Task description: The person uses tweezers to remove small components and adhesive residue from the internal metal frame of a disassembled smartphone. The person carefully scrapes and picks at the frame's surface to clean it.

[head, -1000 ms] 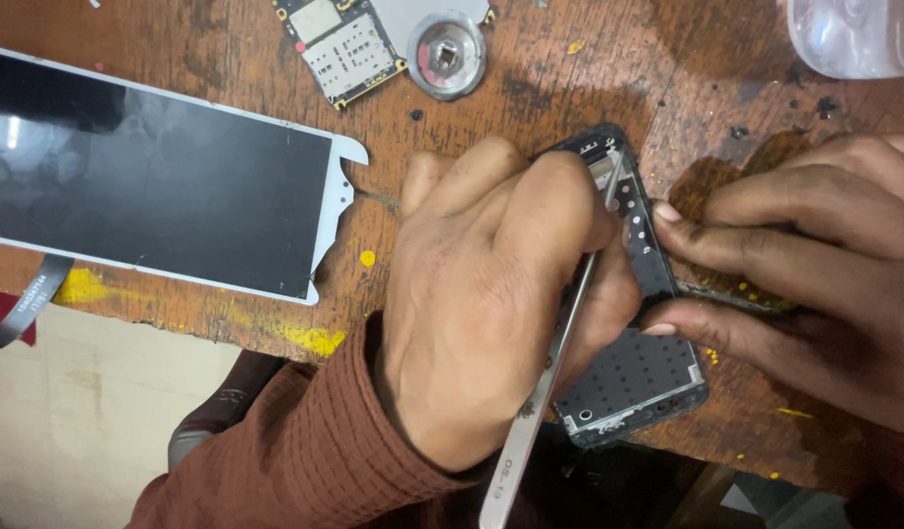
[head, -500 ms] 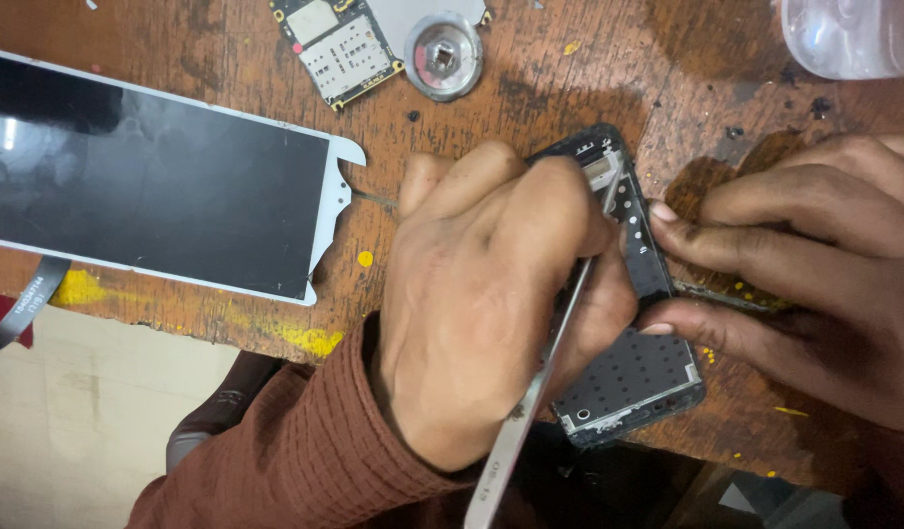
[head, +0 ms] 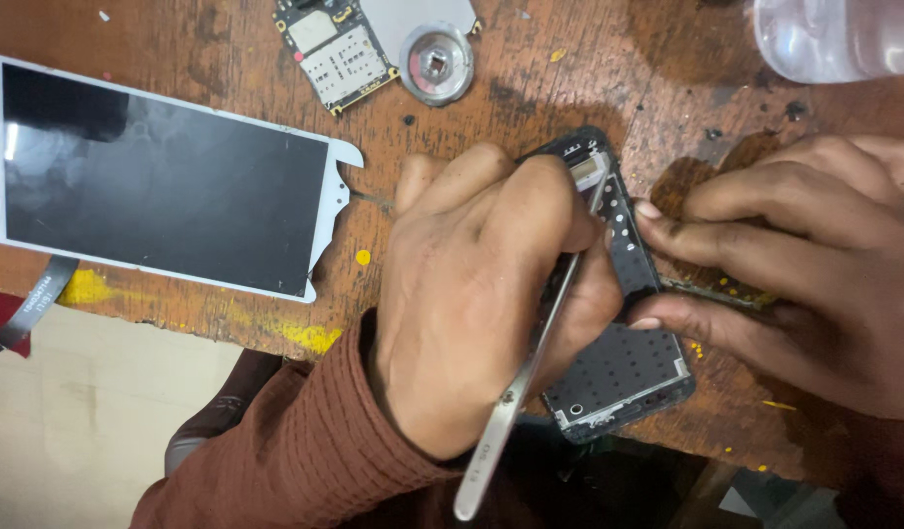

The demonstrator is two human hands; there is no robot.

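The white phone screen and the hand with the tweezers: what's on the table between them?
In the head view, only a yellow paint spot on scuffed wooden table lies between white phone screen and left hand.

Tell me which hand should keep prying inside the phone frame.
Probably the left hand: it grips the tweezers, tip at the phone frame. The right hand steadies the frame's edge.

We list the phone frame (head: 623,367) on the table (head: 226,39), at its near edge right of centre. Our left hand (head: 481,304) lies over the frame's left side, with the tweezers (head: 525,377) in its grip, tips at the frame's far end. Our right hand (head: 795,264) touches the frame's right edge. Left of these lies the screen panel (head: 163,181). Behind, at the far edge: a circuit board (head: 339,49), a round disc (head: 435,65) just right of it (touching or not, we cannot tell), and a bottle (head: 839,34) at far right.
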